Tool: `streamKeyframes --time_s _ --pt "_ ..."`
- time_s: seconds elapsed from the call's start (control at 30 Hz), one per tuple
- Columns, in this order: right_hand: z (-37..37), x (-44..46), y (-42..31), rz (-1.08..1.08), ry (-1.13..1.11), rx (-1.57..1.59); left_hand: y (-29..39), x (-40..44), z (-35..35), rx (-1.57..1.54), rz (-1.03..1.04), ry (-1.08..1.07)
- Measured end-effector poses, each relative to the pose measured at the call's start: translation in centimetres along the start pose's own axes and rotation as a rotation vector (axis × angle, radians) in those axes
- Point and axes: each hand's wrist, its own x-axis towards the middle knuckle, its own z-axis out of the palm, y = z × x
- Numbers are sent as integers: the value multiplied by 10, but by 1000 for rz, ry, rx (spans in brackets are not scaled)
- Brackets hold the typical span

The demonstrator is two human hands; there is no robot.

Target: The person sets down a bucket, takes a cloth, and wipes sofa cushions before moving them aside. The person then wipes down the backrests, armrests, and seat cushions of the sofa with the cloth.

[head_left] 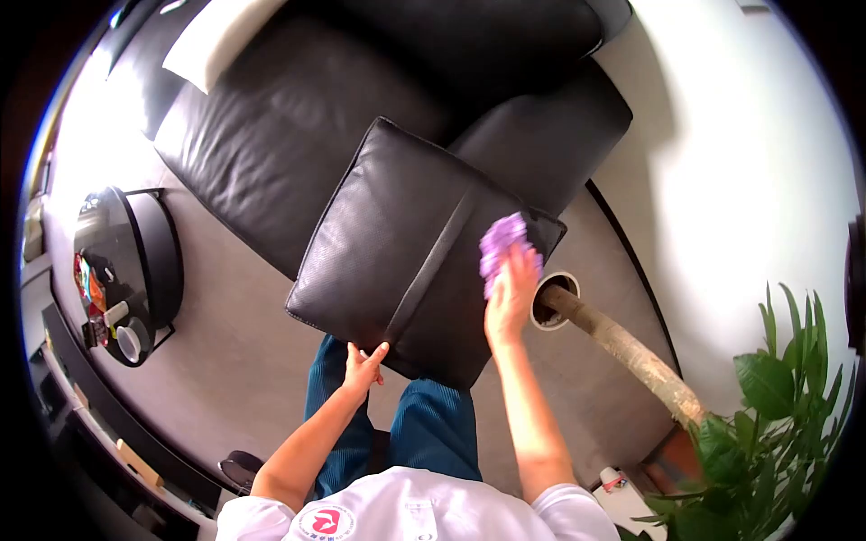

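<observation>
Floor (234, 334): grey, spreading beneath sofa, table and pot.
Sofa (271, 135): black, leather-like, filling the upper part of the view, with a white pillow (216, 41) at upper left.
Plant (767, 388): green and leafy at lower right, with a thick trunk (622, 347) running to a round pot (577, 287) just beside the right forearm in view.
Cushion (379, 234): black and square, set askew between sofa and person, overlapping both in view; crossed by a raised band (437, 257); near edge at the left fingers, right part under the cloth.
Table (167, 261): dark and rounded, well apart at left, bearing a clear cup (129, 343) and small colourful packets (90, 284).
Trousers (442, 419): blue-green, ribbed, partly hidden by the cushion.
Left hand (361, 368): at the cushion's near edge, thumb and index finger spread apart, the others curled; cannot tell how firmly gripping.
Right hand (511, 293): blurred, fingers extended over the cloth and holding it against the cushion.
Cloth (502, 242): purple, crumpled, under the right fingers and bulging out past the fingertips, near the cushion's right corner.
</observation>
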Motion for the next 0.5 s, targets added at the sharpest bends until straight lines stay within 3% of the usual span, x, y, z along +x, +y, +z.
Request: streamKeyframes --time_s 0.23,0.33,0.5 --pt "4 -173 -107 -85 -455 -5 -1 4 -20 74 -76 -163" --pt "13 -161 -85 -48 -392 -34 5 9 -21 171 -145 -217" --pt "29 -13 -12 -131 -53 -117 -2 20 -10 233 -89 -150"
